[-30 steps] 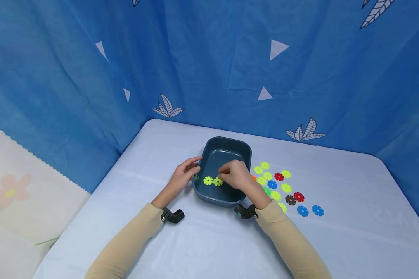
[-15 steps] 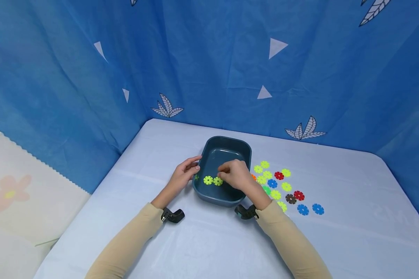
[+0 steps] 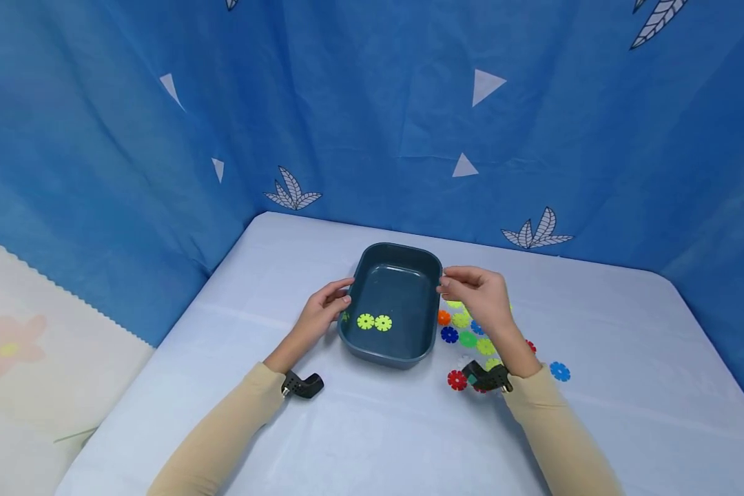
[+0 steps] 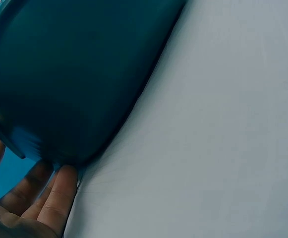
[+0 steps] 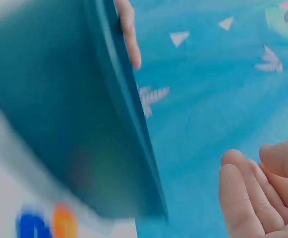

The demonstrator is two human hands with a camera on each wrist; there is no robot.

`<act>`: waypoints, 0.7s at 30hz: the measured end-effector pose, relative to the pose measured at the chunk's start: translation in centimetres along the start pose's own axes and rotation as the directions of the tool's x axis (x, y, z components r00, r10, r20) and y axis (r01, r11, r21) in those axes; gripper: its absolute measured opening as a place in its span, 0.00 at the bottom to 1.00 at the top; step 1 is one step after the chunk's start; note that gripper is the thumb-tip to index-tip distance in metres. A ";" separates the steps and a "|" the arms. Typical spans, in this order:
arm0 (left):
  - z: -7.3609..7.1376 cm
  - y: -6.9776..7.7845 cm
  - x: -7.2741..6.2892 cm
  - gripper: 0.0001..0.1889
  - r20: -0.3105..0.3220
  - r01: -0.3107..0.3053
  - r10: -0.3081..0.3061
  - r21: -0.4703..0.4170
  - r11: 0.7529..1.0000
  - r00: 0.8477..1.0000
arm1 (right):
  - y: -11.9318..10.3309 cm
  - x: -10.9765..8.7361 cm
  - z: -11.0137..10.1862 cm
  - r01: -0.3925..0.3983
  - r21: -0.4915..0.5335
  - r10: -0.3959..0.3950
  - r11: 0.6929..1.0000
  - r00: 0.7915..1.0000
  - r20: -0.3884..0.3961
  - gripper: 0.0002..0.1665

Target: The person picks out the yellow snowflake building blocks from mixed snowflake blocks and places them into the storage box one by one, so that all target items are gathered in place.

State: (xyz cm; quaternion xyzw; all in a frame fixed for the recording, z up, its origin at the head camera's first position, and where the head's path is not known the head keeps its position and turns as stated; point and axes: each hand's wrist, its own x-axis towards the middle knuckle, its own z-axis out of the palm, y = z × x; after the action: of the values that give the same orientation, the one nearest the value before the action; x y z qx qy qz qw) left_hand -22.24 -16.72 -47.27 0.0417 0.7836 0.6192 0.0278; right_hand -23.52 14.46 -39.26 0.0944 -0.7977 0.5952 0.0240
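Evidently, two yellow snowflake discs (image 3: 383, 324) lie inside the dark blue basin (image 3: 392, 289), between the left hand (image 3: 320, 311), whose relaxed fingers touch its wall, and the right hand (image 3: 482, 295), which hangs just beside the opposite rim, fingers loosely bent. Below the right hand, coloured discs (image 3: 468, 339) are scattered on the white table (image 3: 372, 427).
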 end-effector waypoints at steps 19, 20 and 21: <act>-0.1 0.5 -0.2 0.23 -0.006 0.016 -0.016 0.020 1.000 1.000 | 5.5 -3.8 -9.6 -0.264 -0.389 0.235 0.882 0.964 -0.120 0.26; 0.0 0.5 -0.2 0.23 -0.005 0.012 -0.012 0.022 1.000 1.000 | 5.7 -3.9 -9.8 -0.270 -0.395 0.241 0.878 0.963 -0.121 0.26; 0.0 0.5 -0.2 0.23 -0.005 0.013 -0.012 0.021 1.000 1.000 | 5.8 -3.9 -9.9 -0.273 -0.400 0.246 0.875 0.962 -0.119 0.27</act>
State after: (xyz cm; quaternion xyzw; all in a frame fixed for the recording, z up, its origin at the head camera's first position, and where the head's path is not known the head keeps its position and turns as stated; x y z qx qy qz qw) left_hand -22.06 -16.63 -46.80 0.0355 0.7903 0.6109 0.0293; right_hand -21.48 26.01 -42.48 -0.0396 -0.9094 0.4139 -0.0109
